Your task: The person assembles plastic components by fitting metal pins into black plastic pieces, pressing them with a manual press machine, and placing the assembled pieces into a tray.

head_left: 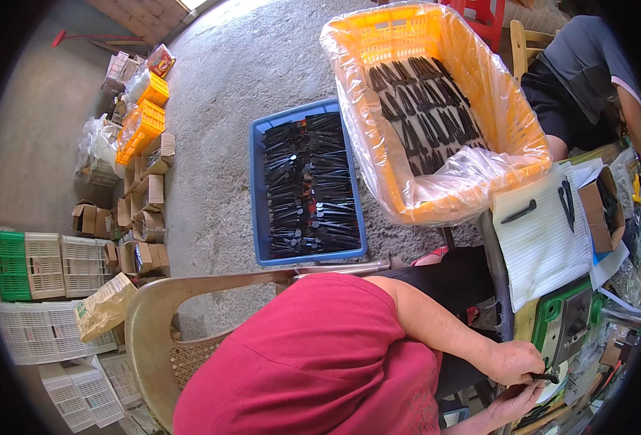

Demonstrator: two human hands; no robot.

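Note:
My left hand (515, 361) is closed around a slim black piece (547, 378) with a rounded end, held over the bench beside a green metal fixture (561, 319). Just below it, my right hand (516, 402) is closed with its fingertips close to the piece; whatever they grip is hidden. Similar black pieces (520, 212) lie on a white ridged foam sheet (531, 264), beyond my left hand. A small cardboard box (592, 210) with more black pieces stands by the sheet.
A yellow crate (436, 210) lined with clear plastic holds rows of black pieces. Beside it on the floor, a blue tray (257, 181) is filled with black pieces. Another person (578, 72) sits at the bench's far end. Crates (143, 130) and cartons (92, 221) line the left side.

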